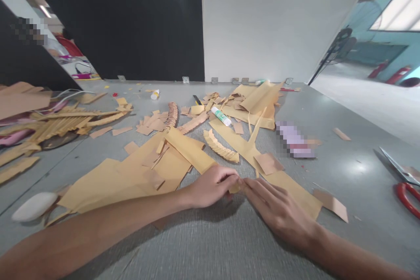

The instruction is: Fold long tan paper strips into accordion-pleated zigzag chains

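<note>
My left hand point(211, 186) and my right hand point(277, 205) meet at the table's near middle, fingertips pressed together on a small folded piece of tan paper point(235, 188). Left fingers are curled in a pinch on it; right fingers lie nearly flat, pressing its edge. Large tan paper sheets point(131, 175) lie left of my hands, and a long tan strip point(295, 192) runs under my right hand. A chain of folded paper pieces point(220, 146) lies just beyond my hands.
A glue stick point(221, 116) lies among paper scraps point(154, 123) further back. Red-handled scissors point(405, 183) rest at the right edge. A white oval object point(34, 206) sits at near left. Folded strips point(59, 124) pile up at far left. A wall stands behind the grey table point(210, 245).
</note>
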Tool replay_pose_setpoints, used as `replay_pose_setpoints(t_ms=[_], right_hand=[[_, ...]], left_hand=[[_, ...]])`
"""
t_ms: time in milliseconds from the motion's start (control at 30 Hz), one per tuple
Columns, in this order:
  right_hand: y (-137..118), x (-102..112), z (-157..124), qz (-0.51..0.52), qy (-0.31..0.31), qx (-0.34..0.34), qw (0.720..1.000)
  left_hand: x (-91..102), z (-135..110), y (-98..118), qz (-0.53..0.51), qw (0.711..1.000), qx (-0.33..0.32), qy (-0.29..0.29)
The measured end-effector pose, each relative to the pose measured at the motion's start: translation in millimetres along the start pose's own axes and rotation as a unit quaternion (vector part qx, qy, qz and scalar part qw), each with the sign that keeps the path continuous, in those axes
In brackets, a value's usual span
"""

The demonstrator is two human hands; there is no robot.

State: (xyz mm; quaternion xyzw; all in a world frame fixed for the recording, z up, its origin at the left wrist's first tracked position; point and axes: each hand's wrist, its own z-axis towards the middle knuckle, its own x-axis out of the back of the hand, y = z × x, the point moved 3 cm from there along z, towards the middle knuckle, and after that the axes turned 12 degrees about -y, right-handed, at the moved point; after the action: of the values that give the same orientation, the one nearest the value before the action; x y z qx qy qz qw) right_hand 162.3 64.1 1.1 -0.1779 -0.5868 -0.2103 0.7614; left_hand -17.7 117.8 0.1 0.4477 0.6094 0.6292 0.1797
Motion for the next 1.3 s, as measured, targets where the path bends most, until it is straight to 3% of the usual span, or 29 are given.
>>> replay_pose_setpoints(t_ms=[133, 233, 367, 600, 933, 1133, 1300], right_hand=[[7.4, -4.6, 0.1, 0.141, 0.093, -0.124, 0.978], [9.3, -6.5, 3.1, 0.252, 0.072, -0.212, 0.941], [9.4, -5.6, 6.7, 0.338, 0.040, -0.280, 0.898], [13.7, -8.7, 8.0, 0.412, 0.033, -0.277, 0.867], [16.0, -9.8, 5.9, 0.398, 0.031, -0.298, 0.867], [16.2, -9.0, 5.0, 0.408, 0.041, -0.302, 0.860], [17.1, -10.1, 7.6, 0.437, 0.033, -0.286, 0.852]], left_hand=[[0.0, -1.3, 2.2, 0.023, 1.000, -0.012, 0.008], [-2.0, -2.1, 3.9, 0.057, 0.998, -0.026, 0.010], [-5.9, -2.4, 3.8, 0.100, 0.995, -0.030, 0.005], [-7.8, -3.2, 0.6, 0.117, 0.993, -0.028, 0.004], [-9.6, -3.1, 0.9, 0.095, 0.995, -0.030, 0.002], [-7.7, 0.0, -3.7, 0.015, 1.000, 0.011, 0.003], [-5.6, -0.5, -3.2, -0.014, 1.000, -0.010, -0.007]])
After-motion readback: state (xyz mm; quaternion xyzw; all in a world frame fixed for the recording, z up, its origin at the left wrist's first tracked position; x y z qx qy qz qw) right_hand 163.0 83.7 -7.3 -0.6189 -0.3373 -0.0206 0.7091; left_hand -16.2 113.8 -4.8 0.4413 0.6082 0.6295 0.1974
